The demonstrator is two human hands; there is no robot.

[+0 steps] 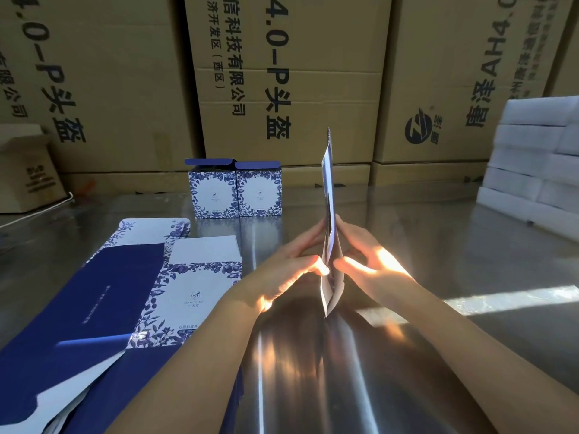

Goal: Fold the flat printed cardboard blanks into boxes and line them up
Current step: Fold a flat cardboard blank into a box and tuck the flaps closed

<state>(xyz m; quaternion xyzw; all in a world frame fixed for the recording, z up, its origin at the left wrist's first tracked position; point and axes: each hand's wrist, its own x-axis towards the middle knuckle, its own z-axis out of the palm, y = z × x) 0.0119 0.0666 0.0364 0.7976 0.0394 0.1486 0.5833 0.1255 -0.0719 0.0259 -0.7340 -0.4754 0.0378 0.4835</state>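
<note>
I hold one flat blue-and-white printed blank [327,189] upright and edge-on above the steel table [407,245]. My left hand [291,270] presses its left face with fingers stretched along it and the thumb pinching near the lower part. My right hand [363,258] pinches it from the right side. Two folded boxes [235,192] with blue floral print stand side by side at the back of the table, their top flaps open. A pile of flat blanks [125,296] lies on the table at my left.
Large brown shipping cartons [282,73] form a wall behind the table. A stack of white foam blocks [539,158] sits at the right rear. A smaller brown carton [25,173] stands at the far left. Sunlight streaks cross the metal surface.
</note>
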